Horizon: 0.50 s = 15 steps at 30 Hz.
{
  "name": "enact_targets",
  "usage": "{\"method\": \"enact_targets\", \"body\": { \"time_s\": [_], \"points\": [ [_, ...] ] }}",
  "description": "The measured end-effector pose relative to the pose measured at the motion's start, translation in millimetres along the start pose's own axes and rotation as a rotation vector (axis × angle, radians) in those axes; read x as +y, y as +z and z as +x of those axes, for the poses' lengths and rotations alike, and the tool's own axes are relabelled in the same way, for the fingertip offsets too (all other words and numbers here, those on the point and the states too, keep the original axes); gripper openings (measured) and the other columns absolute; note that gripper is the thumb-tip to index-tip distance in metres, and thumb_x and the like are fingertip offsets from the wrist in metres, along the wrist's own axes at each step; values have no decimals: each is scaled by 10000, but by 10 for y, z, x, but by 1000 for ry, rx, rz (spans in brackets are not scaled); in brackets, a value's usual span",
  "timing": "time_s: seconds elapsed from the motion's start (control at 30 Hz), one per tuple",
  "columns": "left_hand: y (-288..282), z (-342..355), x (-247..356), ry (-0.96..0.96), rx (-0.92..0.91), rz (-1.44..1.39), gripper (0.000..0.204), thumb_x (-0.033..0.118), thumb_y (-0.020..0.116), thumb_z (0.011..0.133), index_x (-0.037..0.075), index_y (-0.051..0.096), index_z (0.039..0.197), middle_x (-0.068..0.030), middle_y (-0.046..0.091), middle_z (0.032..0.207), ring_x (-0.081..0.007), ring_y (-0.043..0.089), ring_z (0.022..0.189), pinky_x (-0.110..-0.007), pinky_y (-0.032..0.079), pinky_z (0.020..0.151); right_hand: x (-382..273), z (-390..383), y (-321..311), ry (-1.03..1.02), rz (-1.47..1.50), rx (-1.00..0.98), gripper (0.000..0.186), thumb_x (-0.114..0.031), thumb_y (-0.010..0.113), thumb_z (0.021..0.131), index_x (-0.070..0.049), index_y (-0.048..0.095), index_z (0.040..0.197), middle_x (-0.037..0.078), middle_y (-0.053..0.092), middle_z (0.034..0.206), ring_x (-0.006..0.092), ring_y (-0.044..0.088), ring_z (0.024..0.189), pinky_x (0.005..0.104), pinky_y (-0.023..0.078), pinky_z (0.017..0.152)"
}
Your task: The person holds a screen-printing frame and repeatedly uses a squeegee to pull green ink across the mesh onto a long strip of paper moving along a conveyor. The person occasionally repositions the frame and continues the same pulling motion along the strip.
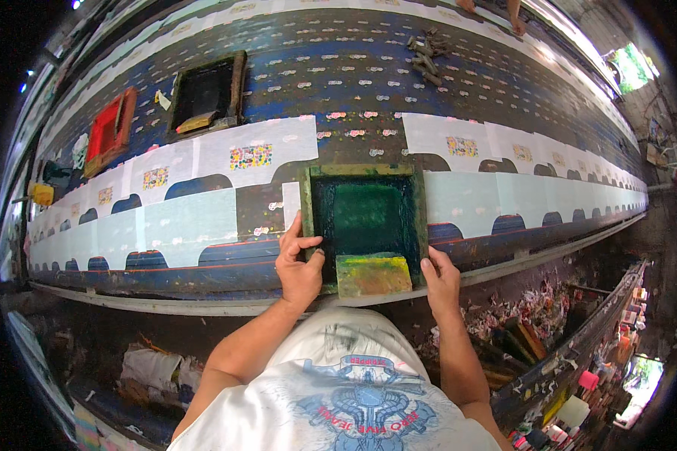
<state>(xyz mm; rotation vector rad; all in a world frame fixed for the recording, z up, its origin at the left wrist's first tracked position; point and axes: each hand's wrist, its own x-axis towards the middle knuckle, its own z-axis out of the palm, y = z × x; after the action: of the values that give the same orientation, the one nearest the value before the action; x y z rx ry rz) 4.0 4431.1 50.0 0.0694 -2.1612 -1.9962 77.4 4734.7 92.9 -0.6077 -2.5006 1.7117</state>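
A wooden screen frame (365,203) with dark green ink sits at the near edge of the long printing table, over the row of cloth pieces. A yellow-green stained squeegee (373,275) lies across its near end. My left hand (301,263) grips the frame's left side, fingers bent against it. My right hand (441,274) grips the right side, thumb and fingers at the rim. Pale cloth pieces (180,225) with curved cutouts flank the frame; a farther row (271,135) carries small multicoloured printed squares.
A red-inked frame (114,129) and a dark frame (207,90) rest farther left on the table. A pile of grey objects (427,60) lies toward the back. Another person's legs or hands (513,19) show at the top. Below right, a cluttered ledge (579,376) holds containers.
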Motion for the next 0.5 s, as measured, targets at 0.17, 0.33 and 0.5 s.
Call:
{"method": "enact_targets", "body": {
  "time_s": [0.17, 0.33, 0.5],
  "points": [
    [98, -50, 69, -17, 28, -12, 260, -108, 731, 807, 55, 796, 999, -250, 553, 1697, -361, 552, 1526, -462, 393, 1293, 4, 55, -130, -37, -45, -29, 379, -116, 726, 1067, 51, 714, 1407, 152, 744, 1327, 249, 702, 1238, 381, 525, 1095],
    [96, -82, 11, -10, 30, -42, 255, -116, 732, 812, 57, 794, 989, -262, 551, 1695, -366, 533, 1553, -467, 384, 1301, 69, 53, -156, -43, -44, -40, 392, -126, 735, 1066, 57, 708, 1411, 155, 738, 1342, 253, 703, 1241, 379, 529, 1091],
    [53, -74, -37, -76, 19, -13, 238, -122, 735, 815, 49, 784, 972, -274, 540, 1698, -363, 517, 1577, -465, 372, 1314, 201, 72, -166, -80, -59, -68, 400, -125, 734, 1067, 68, 701, 1416, 156, 732, 1348, 247, 703, 1237, 371, 535, 1088]
  ]
}}
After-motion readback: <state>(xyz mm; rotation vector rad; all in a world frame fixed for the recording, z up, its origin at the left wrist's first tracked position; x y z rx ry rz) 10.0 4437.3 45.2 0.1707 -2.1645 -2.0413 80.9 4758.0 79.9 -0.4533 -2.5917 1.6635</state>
